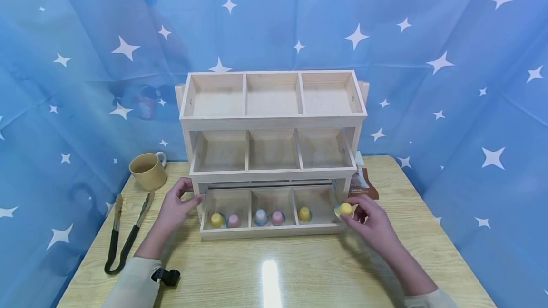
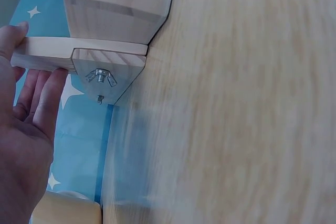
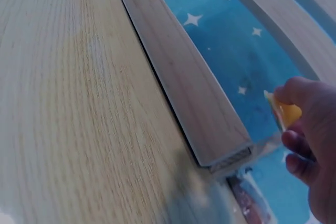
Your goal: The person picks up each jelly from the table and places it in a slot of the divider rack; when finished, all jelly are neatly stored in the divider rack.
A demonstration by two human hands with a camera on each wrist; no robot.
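A three-tier wooden rack [image 1: 274,122], each tier split into three compartments, stands on the table. My left hand [image 1: 179,202] grips the rack's left upright; in the left wrist view thumb and fingers lie on either side of that wooden bar [image 2: 47,51], near a wing nut [image 2: 101,77]. My right hand [image 1: 369,217] pinches a small yellow jelly cup [image 1: 345,209] beside the bottom tier's right end. In the bottom tier, a yellow cup [image 1: 217,220] and a pink cup [image 1: 233,221] sit left, a white cup [image 1: 261,217] and a pink cup [image 1: 277,218] middle, a yellow cup [image 1: 304,214] right.
Left of the rack are a tan mug [image 1: 148,172] and black-handled tongs [image 1: 124,241]. A brown and clear package [image 1: 361,185] lies behind the rack's right side. A blue star-patterned curtain [image 1: 274,18] hangs behind the table [image 1: 222,270].
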